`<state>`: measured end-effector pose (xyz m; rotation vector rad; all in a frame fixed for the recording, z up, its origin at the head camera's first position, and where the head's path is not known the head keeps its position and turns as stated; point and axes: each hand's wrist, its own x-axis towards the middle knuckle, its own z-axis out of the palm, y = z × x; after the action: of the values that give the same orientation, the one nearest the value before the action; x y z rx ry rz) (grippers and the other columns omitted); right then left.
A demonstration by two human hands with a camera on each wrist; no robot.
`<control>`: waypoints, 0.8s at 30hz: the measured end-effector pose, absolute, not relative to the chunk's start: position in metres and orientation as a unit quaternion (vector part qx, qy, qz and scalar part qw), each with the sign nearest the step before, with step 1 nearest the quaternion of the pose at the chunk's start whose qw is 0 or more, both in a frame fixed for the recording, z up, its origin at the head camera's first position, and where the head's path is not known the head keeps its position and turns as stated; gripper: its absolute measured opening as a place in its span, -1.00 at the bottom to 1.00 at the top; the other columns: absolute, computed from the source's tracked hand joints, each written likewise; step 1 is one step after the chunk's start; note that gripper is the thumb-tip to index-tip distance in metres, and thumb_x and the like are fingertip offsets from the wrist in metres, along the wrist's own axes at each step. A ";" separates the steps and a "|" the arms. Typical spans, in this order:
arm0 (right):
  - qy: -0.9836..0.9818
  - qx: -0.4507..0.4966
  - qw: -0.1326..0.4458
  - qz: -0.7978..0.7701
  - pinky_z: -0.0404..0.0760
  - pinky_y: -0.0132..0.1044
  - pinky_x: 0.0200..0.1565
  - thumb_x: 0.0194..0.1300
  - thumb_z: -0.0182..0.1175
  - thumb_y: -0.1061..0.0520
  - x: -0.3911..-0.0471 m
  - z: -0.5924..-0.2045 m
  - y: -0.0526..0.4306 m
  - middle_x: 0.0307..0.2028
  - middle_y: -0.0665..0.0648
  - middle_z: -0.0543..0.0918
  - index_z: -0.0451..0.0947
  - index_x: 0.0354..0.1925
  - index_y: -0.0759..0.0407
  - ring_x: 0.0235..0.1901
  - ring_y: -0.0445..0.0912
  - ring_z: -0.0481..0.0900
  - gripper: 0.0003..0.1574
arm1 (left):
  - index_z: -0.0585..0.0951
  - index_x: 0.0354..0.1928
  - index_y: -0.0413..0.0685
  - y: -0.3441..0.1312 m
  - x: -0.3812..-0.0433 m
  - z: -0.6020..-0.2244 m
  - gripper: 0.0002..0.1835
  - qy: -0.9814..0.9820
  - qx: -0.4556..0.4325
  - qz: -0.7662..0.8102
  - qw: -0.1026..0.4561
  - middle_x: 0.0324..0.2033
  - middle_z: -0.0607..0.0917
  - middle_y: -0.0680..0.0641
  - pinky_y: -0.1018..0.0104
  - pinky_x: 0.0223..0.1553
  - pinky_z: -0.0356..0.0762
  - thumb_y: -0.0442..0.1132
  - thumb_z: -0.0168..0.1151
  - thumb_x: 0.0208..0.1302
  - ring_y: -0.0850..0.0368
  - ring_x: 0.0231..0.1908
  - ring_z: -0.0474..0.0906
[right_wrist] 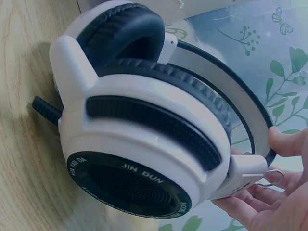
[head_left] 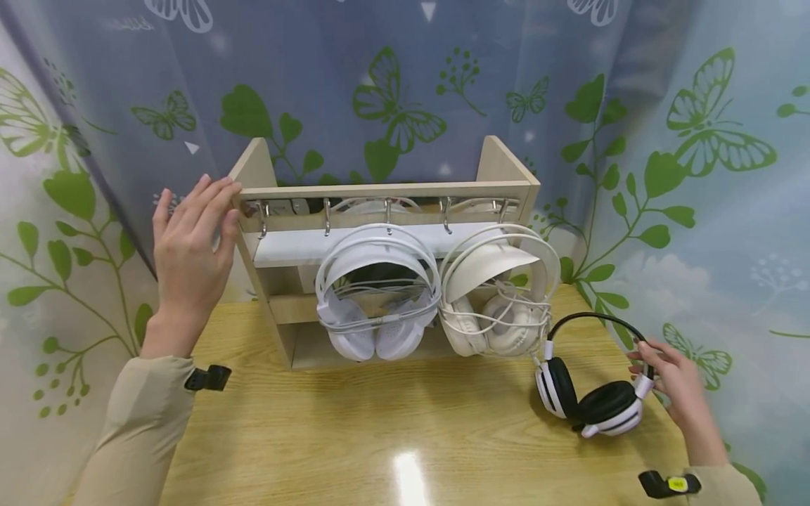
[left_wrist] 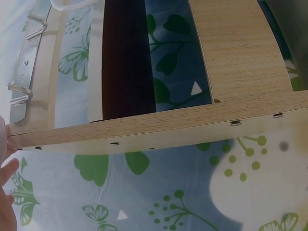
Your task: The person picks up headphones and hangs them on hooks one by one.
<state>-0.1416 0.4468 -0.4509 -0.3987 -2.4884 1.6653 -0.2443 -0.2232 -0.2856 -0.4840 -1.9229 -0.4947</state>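
Observation:
In the head view my right hand grips a black-and-white headset by its headband, at the right of the table. The right wrist view shows the thumb on the band, the fingers under the white slider, and a short black microphone sticking out of one ear cup. My left hand rests with extended fingers on the upper left corner of a wooden shelf rack. Two white headphones, one in the middle and one at the right, hang at the rack's front, cables wrapped around them.
A row of metal hooks runs along the rack's upper front. The rack stands on a wood-grain table. Butterfly-patterned curtains close in behind and at both sides. More pale headphones are partly hidden behind the hook rail.

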 end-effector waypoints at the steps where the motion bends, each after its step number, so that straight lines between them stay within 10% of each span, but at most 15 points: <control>1: -0.826 -0.137 0.066 0.543 0.61 -0.50 -0.35 0.56 0.00 -0.23 -0.141 -0.449 0.446 -0.36 -0.47 0.62 0.37 0.33 0.12 -0.36 -0.37 0.69 -0.38 | 0.60 0.28 -0.08 -0.223 -0.244 -0.286 -0.62 -0.802 -0.203 -0.206 0.522 0.27 0.62 -0.09 -0.07 0.54 -0.07 -0.13 0.03 0.59 -0.07 0.38 0.42; 5: -0.848 -0.162 0.087 0.497 0.54 -0.57 -0.39 0.57 -0.06 -0.24 -0.138 -0.446 0.442 -0.41 -0.54 0.56 0.15 0.47 0.45 -0.42 -0.39 0.66 -0.09 | 0.60 0.29 -0.08 -0.224 -0.245 -0.286 -0.62 -0.801 -0.204 -0.207 0.523 0.27 0.61 -0.09 -0.07 0.54 -0.07 -0.13 0.03 0.59 -0.07 0.38 0.42; 17: -0.876 -0.153 0.158 0.429 0.52 -0.50 -0.45 0.61 -0.08 -0.16 -0.130 -0.438 0.435 -0.44 -0.60 0.49 0.29 0.37 0.47 -0.49 -0.47 0.61 -0.23 | 0.59 0.29 -0.08 -0.224 -0.243 -0.286 -0.62 -0.803 -0.205 -0.204 0.521 0.27 0.61 -0.09 -0.07 0.54 -0.08 -0.14 0.03 0.60 -0.07 0.38 0.41; 24: -0.839 -0.126 0.197 0.491 0.51 -0.50 -0.54 0.60 0.01 -0.04 -0.123 -0.423 0.438 -0.43 -0.52 0.61 0.49 0.07 -0.26 -0.51 -0.45 0.62 -0.81 | 0.59 0.30 -0.07 -0.225 -0.244 -0.286 -0.63 -0.804 -0.206 -0.207 0.519 0.28 0.61 -0.08 -0.07 0.54 -0.08 -0.16 0.04 0.59 -0.07 0.39 0.41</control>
<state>-0.1228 0.4377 -0.4230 -0.3535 -2.3484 1.3755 -0.2435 -0.2246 -0.2861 -0.4942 -1.9277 -0.4967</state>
